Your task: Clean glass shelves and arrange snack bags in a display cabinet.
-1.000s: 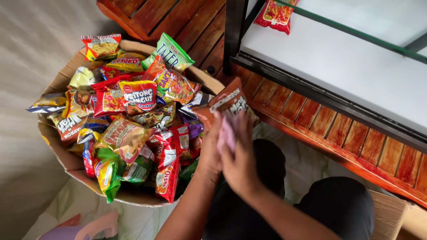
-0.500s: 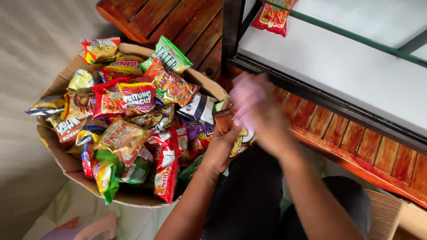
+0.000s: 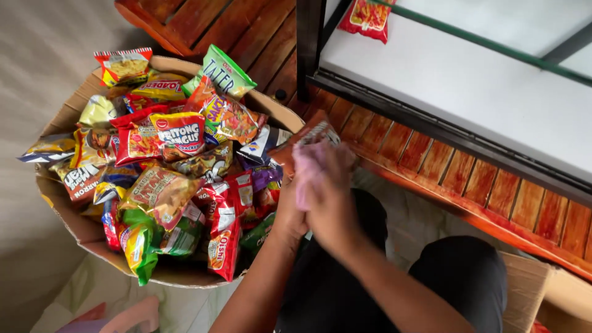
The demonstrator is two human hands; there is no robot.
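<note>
Largest in view: a white shelf in a dark metal frame, upper right, above a slatted wooden platform. Left of both, a round-sided cardboard box, heaped over the rim with bright snack packets. On the shelf, at its far edge, one red packet, well apart from the heap. Between box and platform, both hands raised together just beside the box rim. Right hand: curled shut over a pink cloth, pressing it against the face of a brown snack packet. Left hand: tucked under the right, fingers mostly hidden; seems to steady the lower edge of the packet, though how far closed cannot be told from this view. Location of the brown snack packet: upright, clear of the heap, top edge showing above the fingers. Step in hand, by appearance: wiping the packet with the cloth. Next move calls for a firm pinch on the thin, slippery film and light cloth pressure, so as not to crush the contents.
</note>
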